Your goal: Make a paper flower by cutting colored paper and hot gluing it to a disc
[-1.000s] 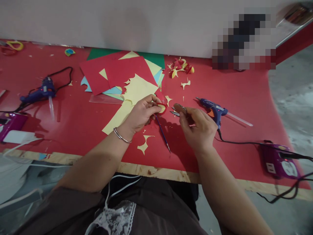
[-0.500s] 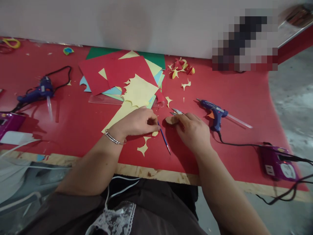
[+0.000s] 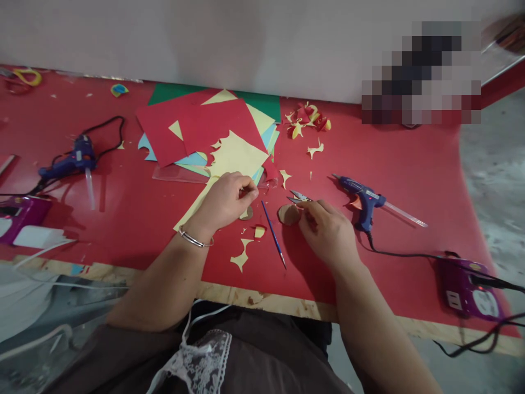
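My left hand hovers over the yellow paper, thumb and fingertips pinched together. I cannot make out anything between them. Partly under that hand lies a second round brown disc. My right hand is closed at the fingertips on the edge of a brown, wood-like disc, its flat face towards me. Just beyond these fingers show the metal jaws of a small cutting tool; its handles are hidden. Between my hands lies a thin blue brush, with yellow paper scraps to its left.
Coloured paper sheets are piled behind my left hand. A blue glue gun with its cord is right of my right hand; another glue gun lies left. Purple boxes with cables, petal-like scraps and yellow-handled scissors are about.
My left hand has lifted up and left, away from the blue brush, uncovering the second disc and a small yellow scrap. The disc at my right fingers now shows more of its face.
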Motion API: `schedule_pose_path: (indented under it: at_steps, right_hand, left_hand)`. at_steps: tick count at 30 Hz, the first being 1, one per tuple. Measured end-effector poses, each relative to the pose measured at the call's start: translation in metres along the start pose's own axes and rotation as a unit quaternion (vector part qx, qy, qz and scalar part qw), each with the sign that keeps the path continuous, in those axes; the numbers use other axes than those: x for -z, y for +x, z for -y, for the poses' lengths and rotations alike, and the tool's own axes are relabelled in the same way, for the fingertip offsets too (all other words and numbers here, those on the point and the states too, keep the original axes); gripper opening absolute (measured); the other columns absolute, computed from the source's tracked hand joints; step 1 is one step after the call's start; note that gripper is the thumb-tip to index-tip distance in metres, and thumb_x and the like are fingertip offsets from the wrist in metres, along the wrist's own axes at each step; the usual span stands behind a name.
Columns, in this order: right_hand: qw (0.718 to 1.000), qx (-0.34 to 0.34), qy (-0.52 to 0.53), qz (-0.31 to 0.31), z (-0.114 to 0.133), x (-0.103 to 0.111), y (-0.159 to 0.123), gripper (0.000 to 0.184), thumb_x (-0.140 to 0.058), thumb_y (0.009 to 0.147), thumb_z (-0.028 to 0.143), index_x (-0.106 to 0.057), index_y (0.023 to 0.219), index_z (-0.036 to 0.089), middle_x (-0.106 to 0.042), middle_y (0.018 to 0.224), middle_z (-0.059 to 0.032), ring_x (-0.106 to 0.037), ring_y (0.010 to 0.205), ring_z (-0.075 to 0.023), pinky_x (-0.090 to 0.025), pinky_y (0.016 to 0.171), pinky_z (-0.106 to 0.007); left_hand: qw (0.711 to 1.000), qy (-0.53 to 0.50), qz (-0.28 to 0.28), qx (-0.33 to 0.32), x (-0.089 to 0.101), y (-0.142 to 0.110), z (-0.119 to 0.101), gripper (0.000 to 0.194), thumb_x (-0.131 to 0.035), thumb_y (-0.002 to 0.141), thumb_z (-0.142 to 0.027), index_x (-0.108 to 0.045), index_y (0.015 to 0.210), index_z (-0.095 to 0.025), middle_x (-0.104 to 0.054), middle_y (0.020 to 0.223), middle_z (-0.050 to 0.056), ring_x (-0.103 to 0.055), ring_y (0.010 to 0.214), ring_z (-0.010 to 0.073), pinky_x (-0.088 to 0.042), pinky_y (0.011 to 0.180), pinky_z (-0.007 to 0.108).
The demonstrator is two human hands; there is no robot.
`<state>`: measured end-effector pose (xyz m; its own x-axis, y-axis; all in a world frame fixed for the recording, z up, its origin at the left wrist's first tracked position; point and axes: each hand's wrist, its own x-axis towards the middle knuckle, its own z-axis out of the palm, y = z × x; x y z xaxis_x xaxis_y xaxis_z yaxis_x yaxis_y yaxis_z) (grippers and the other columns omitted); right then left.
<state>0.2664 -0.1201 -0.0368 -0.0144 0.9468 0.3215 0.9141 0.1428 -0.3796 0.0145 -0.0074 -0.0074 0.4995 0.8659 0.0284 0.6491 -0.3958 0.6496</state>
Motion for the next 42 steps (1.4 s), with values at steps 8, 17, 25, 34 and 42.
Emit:
schedule_pose_path:
  at_steps: [8, 17, 25, 34, 42]
  right_hand:
    - [0.996, -0.001, 0.071, -0.050, 0.002, 0.001, 0.003, 0.019, -0.060, 0.104, 0.027, -0.078, 0.101, 0.020, -0.079, 0.088, -0.0066, -0.070, 0.071, -0.0187, -0.050, 0.062, -0.030]
    - [0.988, -0.045, 0.099, -0.107, 0.003, 0.007, 0.003, 0.019, -0.062, 0.101, 0.029, -0.080, 0.100, 0.023, -0.083, 0.087, -0.0057, -0.071, 0.065, -0.0187, -0.056, 0.062, -0.032]
    - [0.985, -0.108, 0.078, -0.108, -0.018, 0.007, 0.003, 0.016, -0.066, 0.099, 0.031, -0.079, 0.100, 0.023, -0.078, 0.087, -0.0059, -0.071, 0.072, -0.0205, -0.057, 0.068, -0.034]
    - [0.996, -0.086, 0.020, -0.033, -0.031, 0.005, 0.002, 0.016, -0.070, 0.097, 0.038, -0.078, 0.100, 0.024, -0.071, 0.094, -0.0078, -0.067, 0.090, -0.0279, -0.056, 0.083, -0.043]
    - [0.996, -0.092, 0.004, -0.002, -0.040, 0.001, 0.000, 0.024, -0.070, 0.096, 0.047, -0.067, 0.091, 0.024, -0.072, 0.089, -0.0092, -0.063, 0.090, -0.0300, -0.047, 0.091, -0.048]
  left_hand:
    - [0.990, 0.105, 0.087, 0.017, 0.021, -0.017, -0.009, 0.014, -0.077, 0.094, -0.033, -0.074, 0.100, -0.020, -0.073, 0.102, 0.010, -0.062, 0.108, 0.0329, -0.050, 0.094, 0.045]
    - [0.988, 0.124, 0.091, 0.011, 0.015, -0.018, -0.005, 0.009, -0.069, 0.099, -0.025, -0.069, 0.108, -0.021, -0.069, 0.112, 0.011, -0.060, 0.116, 0.0335, -0.051, 0.101, 0.046]
    - [0.987, 0.147, 0.024, 0.067, 0.045, -0.025, 0.010, 0.019, -0.058, 0.099, -0.019, -0.072, 0.111, -0.021, -0.072, 0.118, 0.013, -0.064, 0.122, 0.0353, -0.053, 0.104, 0.047]
    - [0.976, 0.143, 0.000, 0.162, 0.067, -0.043, 0.038, 0.028, -0.072, 0.094, -0.038, -0.069, 0.118, -0.022, -0.076, 0.121, 0.013, -0.070, 0.111, 0.0339, -0.055, 0.099, 0.047]
    - [0.964, 0.096, 0.028, 0.246, 0.058, -0.045, 0.045, 0.036, -0.080, 0.087, -0.040, -0.064, 0.113, -0.022, -0.075, 0.108, 0.008, -0.073, 0.098, 0.0283, -0.054, 0.082, 0.039]
